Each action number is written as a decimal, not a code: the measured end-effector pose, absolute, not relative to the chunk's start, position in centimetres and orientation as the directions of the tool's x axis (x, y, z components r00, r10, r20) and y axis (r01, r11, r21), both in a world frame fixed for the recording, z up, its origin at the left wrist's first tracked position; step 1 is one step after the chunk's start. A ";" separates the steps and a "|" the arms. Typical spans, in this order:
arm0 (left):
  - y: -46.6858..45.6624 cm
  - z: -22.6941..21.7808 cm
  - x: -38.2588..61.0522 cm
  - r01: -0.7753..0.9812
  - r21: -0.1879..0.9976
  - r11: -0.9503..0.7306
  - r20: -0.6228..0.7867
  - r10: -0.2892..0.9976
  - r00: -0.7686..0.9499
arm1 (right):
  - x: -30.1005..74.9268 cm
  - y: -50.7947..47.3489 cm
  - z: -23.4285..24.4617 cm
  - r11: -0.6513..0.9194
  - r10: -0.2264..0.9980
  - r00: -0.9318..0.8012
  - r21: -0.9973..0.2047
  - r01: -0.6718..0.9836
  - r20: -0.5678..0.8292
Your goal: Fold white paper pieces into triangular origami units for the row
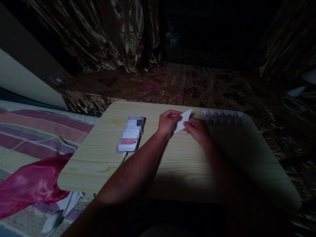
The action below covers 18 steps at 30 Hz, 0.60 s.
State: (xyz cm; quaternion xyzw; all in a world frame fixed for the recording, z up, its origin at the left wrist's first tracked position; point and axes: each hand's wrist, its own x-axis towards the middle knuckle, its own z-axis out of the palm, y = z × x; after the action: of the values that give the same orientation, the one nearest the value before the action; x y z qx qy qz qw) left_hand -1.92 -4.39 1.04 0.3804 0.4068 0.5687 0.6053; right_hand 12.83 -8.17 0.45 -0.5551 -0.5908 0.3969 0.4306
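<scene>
A white piece of folded paper (183, 120), pointed at its upper right, is held between both hands just above the wooden table (138, 177). My left hand (169, 123) pinches its left side, thumb lying on top. On the lower right edge, my right hand (197, 129) grips it between thumb and fingers. To the right of my hands, two rows of small pale folded paper pieces (223, 117) lie along the table's far edge. Their exact shape is hard to make out in the dim light.
Left on the table lies a phone (129, 135), its screen blurred, with a white cable (123, 158) running from it. A striped bedspread (81, 128) with a shiny pink cloth (37, 181) borders the table's left side. Patterned curtains (118, 33) hang behind.
</scene>
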 end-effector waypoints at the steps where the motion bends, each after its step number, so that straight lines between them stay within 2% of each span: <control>1: -4.3 1.0 -1.9 -0.382 0.922 0.058 -0.058 0.998 0.013 | 12.9 -8.2 0.4 0.072 0.997 -0.026 -0.951 0.302 0.067; 10: -4.4 1.0 -1.8 -0.376 0.926 0.027 -0.040 0.999 -0.026 | 13.0 -8.4 0.7 0.078 0.997 -0.049 -0.946 0.314 0.066; 18: -4.5 0.9 -1.8 -0.394 0.919 0.016 -0.014 1.000 0.008 | 12.8 -8.4 0.7 0.062 0.997 0.016 -0.956 0.288 0.069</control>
State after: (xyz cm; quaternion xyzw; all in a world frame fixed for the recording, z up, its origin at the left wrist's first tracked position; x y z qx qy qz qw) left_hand -1.83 -4.47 0.94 0.3865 0.3916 0.5853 0.5956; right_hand 12.81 -8.43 0.75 -0.5570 -0.5771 0.3987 0.4447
